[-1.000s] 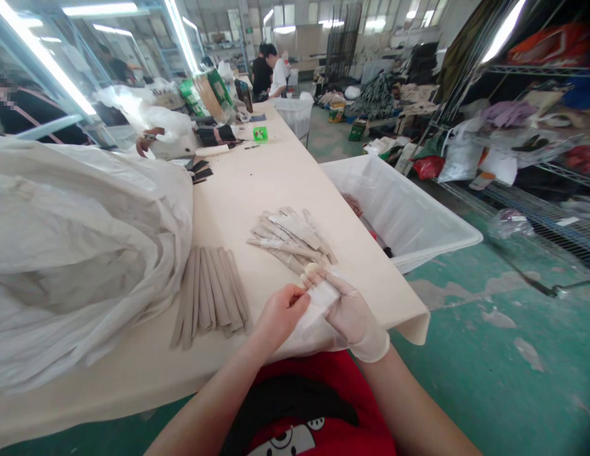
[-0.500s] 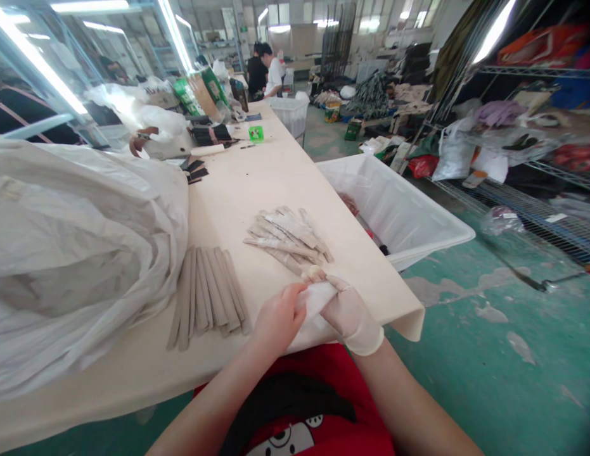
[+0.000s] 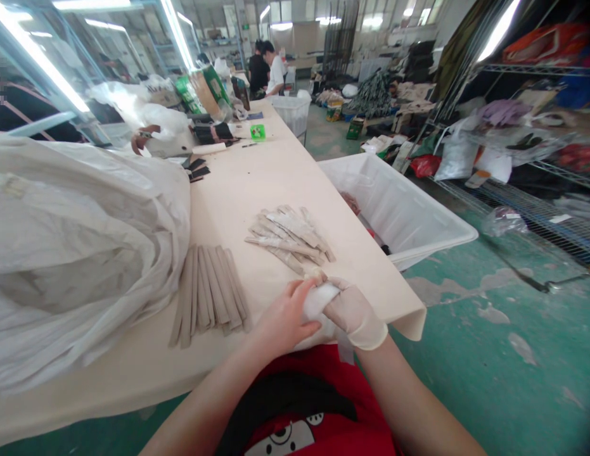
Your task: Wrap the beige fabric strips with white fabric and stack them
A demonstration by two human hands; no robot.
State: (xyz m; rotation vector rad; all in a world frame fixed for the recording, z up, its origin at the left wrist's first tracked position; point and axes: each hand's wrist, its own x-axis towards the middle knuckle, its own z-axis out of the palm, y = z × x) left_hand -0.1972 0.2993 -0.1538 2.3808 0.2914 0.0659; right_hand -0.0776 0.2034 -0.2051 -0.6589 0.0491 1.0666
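My right hand (image 3: pixel 354 313), in a pale thin glove, is closed around a crumpled white, film-like piece (image 3: pixel 319 300) at the table's front edge. A translucent strip (image 3: pixel 345 350) hangs below that hand in front of the red clothing. My bare left hand (image 3: pixel 288 320) is beside the white piece, thumb spread away from the fingers; its fingertips reach the gloved fingertips. Just beyond the hands lies a loose, fanned pile of greyish-beige strips (image 3: pixel 289 234) with whitish film on them. Left of my hands is a neater row of plain greyish-beige strips (image 3: pixel 209 288).
A large pale cloth heap (image 3: pixel 85 253) covers the table's left side. A white plastic bin (image 3: pixel 413 215) stands against the right edge of the table (image 3: pixel 275 171). Farther back are a small green box (image 3: pixel 257 132), bags and two people. Wire shelving (image 3: pixel 527 215) stands at right.
My left hand's thumb has moved away from its fingers, which now reach toward the gloved fingertips. A translucent strip now shows hanging below my right hand.
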